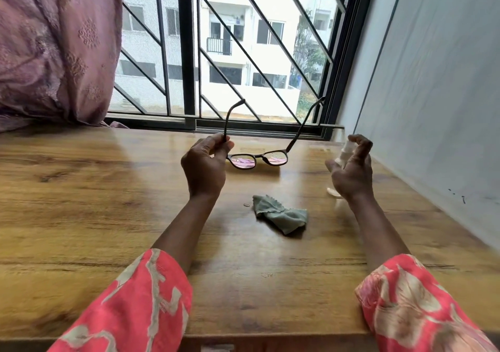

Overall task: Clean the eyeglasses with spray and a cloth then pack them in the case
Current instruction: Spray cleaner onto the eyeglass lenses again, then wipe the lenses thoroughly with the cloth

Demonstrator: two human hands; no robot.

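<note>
Left hand (204, 166) pinches the eyeglasses (257, 159) temple; right hand (351, 170) curls round the spray bottle (345, 150).

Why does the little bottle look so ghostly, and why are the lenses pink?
Head view: the spray bottle in the right hand is pale and smeared by motion blur; the eyeglasses, pinched by the left hand, carry a pink reflection; window daylight glares off the table; the wide lens bends the edges.

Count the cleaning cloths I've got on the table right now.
1. A single crumpled green cloth lies on the wooden table, between the forearms, nearer the person than the eyeglasses. None is in either hand; no other cloth shows, though the sleeves hide some tabletop.
</note>
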